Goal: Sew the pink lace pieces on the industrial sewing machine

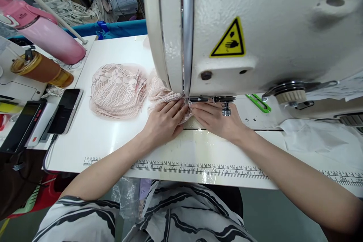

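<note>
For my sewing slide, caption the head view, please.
Both hands at pale pink lace beneath a sewing machine, with more lace lying to the left.

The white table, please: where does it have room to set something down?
Bare tabletop shows between the lace stack, phone, left forearm and printed ruler; a smaller patch lies behind the stack. Crowded: beneath the machine head, at the left hand, right hand and lace piece, and around the bottle and cup.
</note>
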